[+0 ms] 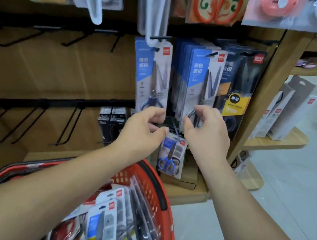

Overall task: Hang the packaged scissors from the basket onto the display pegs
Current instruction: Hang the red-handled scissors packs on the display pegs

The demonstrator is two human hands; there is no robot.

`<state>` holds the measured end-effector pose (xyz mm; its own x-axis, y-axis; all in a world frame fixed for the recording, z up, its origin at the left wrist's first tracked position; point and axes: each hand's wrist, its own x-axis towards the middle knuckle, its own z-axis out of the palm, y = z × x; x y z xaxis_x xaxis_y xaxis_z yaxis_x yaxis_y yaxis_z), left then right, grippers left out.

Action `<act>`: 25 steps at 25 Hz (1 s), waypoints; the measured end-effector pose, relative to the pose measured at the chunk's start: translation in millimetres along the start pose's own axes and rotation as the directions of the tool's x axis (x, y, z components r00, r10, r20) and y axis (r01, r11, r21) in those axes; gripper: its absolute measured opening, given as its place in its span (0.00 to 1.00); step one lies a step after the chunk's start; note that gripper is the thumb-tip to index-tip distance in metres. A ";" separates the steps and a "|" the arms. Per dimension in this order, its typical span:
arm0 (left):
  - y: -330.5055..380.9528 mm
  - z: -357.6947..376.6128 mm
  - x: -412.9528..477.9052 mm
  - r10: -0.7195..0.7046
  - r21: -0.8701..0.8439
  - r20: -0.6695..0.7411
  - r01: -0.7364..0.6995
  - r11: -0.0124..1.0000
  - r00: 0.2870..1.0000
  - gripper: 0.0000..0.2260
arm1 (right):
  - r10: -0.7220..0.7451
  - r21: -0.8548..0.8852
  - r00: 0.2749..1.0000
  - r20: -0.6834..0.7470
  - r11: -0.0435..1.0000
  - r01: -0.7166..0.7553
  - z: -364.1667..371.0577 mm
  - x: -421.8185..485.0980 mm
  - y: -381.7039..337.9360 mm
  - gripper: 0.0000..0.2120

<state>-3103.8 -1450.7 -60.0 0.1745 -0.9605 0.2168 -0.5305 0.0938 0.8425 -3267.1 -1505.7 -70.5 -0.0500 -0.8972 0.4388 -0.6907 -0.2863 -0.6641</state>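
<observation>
1. Both hands are up at the lower row. A small scissors pack (172, 157) hangs on a peg (173, 130) between them, its card top just beside the left hand's thumb.
2. Left hand (142, 130): fingers curled in at the peg; whether they pinch the card or the wire, I cannot tell. Right hand (206, 129): fingers apart and loosely bent, nothing in it, hovering in front of the taller packs (198, 81) above.
3. More packs (108, 225) wait in the red basket (156, 197) below, standing on edge, near the left forearm.
4. Handling, by my reckoning: light, stiff card with a slick plastic blister, and the blades are sealed, so little cut risk. Take it at the top corners beside the hang hole, not on the blister, so the hole is free for the peg tip.
5. Room: tight here. The taller packs overhang, the wooden post (260, 92) sits close on the right, and the shelf ledge (185, 185) lies under. Bare pegs (69, 125) to the left offer open space; their tips are what to watch.
</observation>
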 end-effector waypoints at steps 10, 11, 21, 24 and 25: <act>-118.6 -144.3 -199.3 -0.271 0.154 0.045 0.262 0.953 0.961 0.15 | -0.164 0.009 0.689 0.706 0.975 0.223 51.7 -128.7 -84.6 0.13; -135.5 -152.5 -215.8 -0.302 0.186 0.044 0.289 0.939 0.952 0.14 | -0.151 0.010 0.614 0.774 0.974 0.227 58.0 -135.9 -88.5 0.14; -194.4 -164.2 -202.8 -0.386 0.597 0.101 0.254 0.761 0.917 0.32 | -0.019 -0.116 0.391 0.920 0.941 0.319 107.9 -132.5 -87.4 0.20; -204.0 -147.3 -205.0 -0.457 0.604 0.219 0.248 0.758 0.862 0.28 | -0.037 -0.113 0.396 0.918 0.930 0.351 119.7 -131.6 -85.6 0.22; -208.3 -143.7 -206.0 -0.431 0.597 0.196 0.241 0.765 0.881 0.25 | -0.032 -0.123 0.381 0.924 0.918 0.376 121.5 -132.2 -83.4 0.23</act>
<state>-2910.0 -1234.7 -209.3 0.2198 -0.9378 -0.2689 -0.8591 -0.3167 0.4021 -3115.2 -1404.1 -146.6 0.6696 -0.6435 -0.3708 -0.7421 -0.5590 -0.3699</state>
